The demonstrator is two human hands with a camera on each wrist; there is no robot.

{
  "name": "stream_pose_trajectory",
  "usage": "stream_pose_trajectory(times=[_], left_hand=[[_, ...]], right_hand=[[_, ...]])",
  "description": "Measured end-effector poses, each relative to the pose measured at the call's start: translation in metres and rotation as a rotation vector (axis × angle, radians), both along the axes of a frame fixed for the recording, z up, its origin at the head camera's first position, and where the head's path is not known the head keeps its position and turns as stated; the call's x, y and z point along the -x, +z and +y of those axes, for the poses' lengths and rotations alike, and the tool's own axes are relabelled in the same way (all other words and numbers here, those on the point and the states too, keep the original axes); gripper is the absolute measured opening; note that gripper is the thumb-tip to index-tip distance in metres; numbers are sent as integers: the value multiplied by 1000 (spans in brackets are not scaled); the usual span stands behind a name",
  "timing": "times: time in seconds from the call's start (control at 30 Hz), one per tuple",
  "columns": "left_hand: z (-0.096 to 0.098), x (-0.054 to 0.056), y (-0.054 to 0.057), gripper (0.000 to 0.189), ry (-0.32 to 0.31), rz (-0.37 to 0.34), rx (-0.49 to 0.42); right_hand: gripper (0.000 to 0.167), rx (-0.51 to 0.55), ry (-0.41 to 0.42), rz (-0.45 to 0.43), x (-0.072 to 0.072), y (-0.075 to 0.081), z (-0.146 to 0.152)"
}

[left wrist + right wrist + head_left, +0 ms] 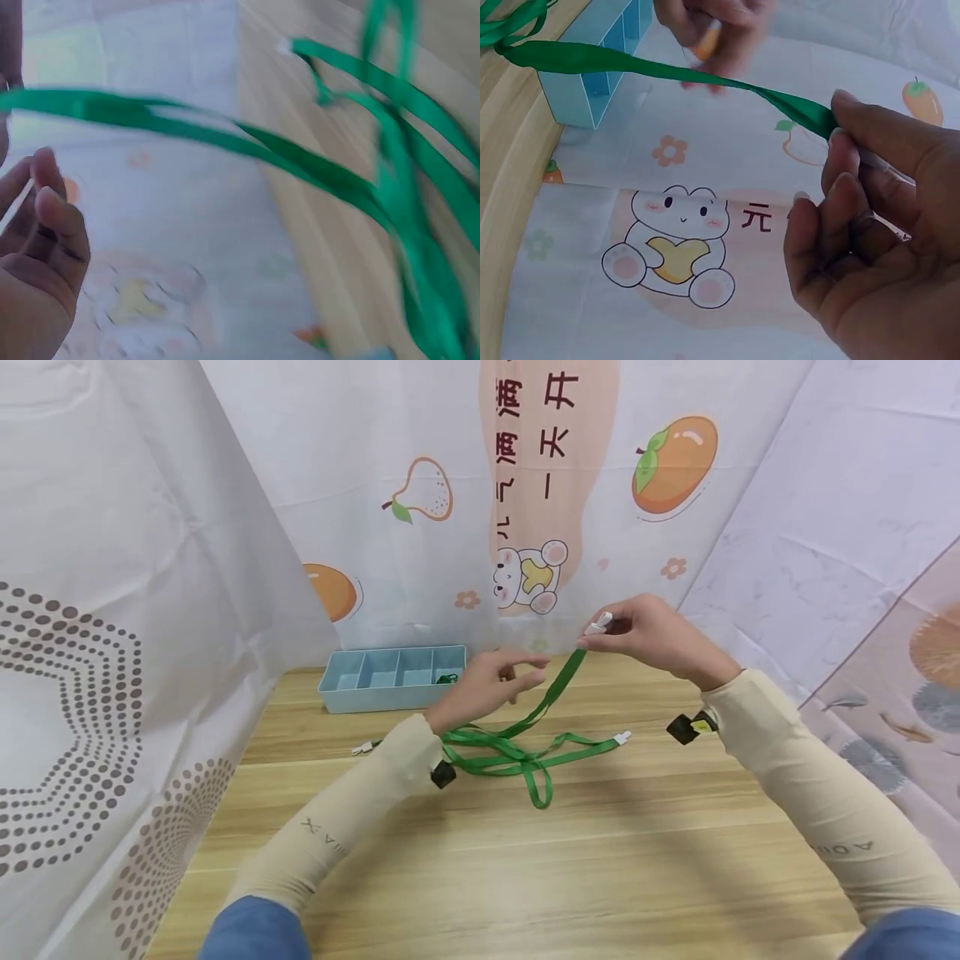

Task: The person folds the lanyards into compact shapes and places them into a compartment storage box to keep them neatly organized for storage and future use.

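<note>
Dark Chinese writing [553, 442] is running sideways up the back cloth [450, 410], on a peach patch [525, 514]. One line is saying 元气满满, with its 元 showing only partly from the head. The other is saying 一天开. Both lines are running out of view at the top. The right wrist view is showing 元 standing upright. The left sleeve [360, 802] is wearing an X and the right sleeve [810, 785] an A; their other letters are looking unclear.
</note>
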State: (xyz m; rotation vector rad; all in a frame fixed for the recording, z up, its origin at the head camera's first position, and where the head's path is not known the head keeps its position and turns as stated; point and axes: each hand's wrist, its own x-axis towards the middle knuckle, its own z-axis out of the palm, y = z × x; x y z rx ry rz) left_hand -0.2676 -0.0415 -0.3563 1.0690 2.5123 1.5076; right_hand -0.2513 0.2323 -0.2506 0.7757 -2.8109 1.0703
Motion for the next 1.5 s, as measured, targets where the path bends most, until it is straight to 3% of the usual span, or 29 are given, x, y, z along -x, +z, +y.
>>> stream_pose_trajectory(times=[0.23, 0.47, 0.77, 0.93, 1.13, 1.33, 1.5], left_hand=[[29, -5, 18, 33, -23, 21, -149], [32, 1, 12, 14, -55, 26, -193], [18, 0, -6, 16, -77, -62, -158], [14, 0, -14, 17, -79, -55, -137], [13, -1, -14, 17, -93, -54, -168], [13, -1, -13, 26, -200, -102, -181], [14, -5, -14, 51, -220, -165, -177]], right_hand=[[15, -24, 28, 165, 1, 3, -14], [17, 8, 9, 238, 4, 12, -17], [24, 144, -72, 179, 6, 35, -15], [22, 264, -73, 167, 10, 44, -10], [21, 370, -43, 150, 15, 51, -9], [19, 370, -33, 150, 13, 59, -15], [21, 334, -40, 154, 10, 62, -21]])
